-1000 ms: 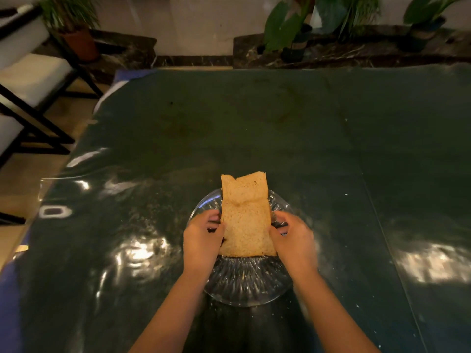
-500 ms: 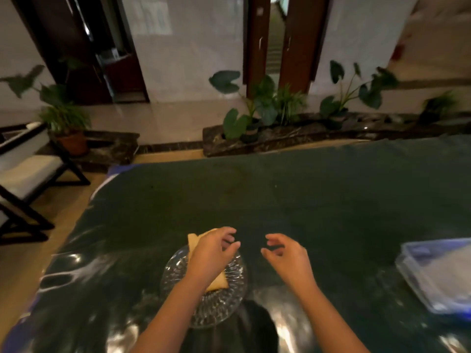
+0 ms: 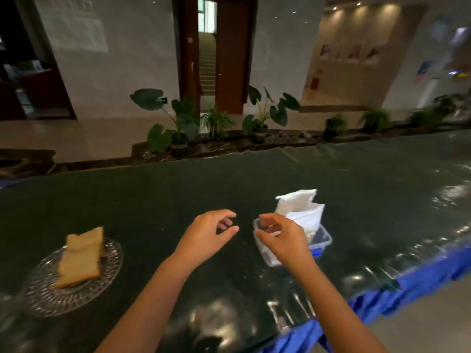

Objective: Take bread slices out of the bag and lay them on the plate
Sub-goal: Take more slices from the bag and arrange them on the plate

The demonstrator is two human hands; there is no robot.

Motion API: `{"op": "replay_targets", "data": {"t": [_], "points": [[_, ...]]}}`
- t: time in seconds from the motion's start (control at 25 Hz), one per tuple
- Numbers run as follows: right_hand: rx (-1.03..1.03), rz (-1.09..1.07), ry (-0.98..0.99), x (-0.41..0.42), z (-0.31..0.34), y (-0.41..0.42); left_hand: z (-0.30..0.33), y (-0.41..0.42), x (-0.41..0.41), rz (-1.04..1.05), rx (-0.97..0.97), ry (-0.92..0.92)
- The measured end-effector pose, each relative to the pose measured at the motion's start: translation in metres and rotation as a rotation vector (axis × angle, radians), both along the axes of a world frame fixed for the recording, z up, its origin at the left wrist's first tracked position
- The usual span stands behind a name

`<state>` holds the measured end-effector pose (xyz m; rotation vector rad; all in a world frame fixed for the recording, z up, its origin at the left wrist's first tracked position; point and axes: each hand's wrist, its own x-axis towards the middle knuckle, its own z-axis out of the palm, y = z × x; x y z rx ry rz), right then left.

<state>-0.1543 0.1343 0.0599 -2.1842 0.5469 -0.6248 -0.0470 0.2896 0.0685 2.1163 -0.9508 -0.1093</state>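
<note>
Both hands hover empty over the dark glossy table (image 3: 254,174), fingers loosely curled and spread apart. The left hand (image 3: 204,238) has bare tabletop ahead of its fingertips. The right hand (image 3: 283,240) partly covers a clear plastic container (image 3: 323,238) holding the white bag (image 3: 300,207), just beyond its fingers. Well to the left of the left fingers, bread slices (image 3: 81,256) lie on the glass plate (image 3: 51,296). The table's near edge, draped in blue cloth (image 3: 407,289), runs behind the right wrist. Potted plants (image 3: 265,113) line the far side.
</note>
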Motion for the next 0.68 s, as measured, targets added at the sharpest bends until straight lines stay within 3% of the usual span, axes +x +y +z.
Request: {"op": "replay_targets", "data": {"t": [0.32,0.68], "points": [[0.023,0.028,0.025,-0.057,0.012,-0.083,0.021,-0.088,-0.058,-0.035,0.017,0.045],[0.027,0.122,0.043,-0.033,0.007,-0.195,-0.004,-0.187,-0.019,-0.003,-0.009,0.189]]}}
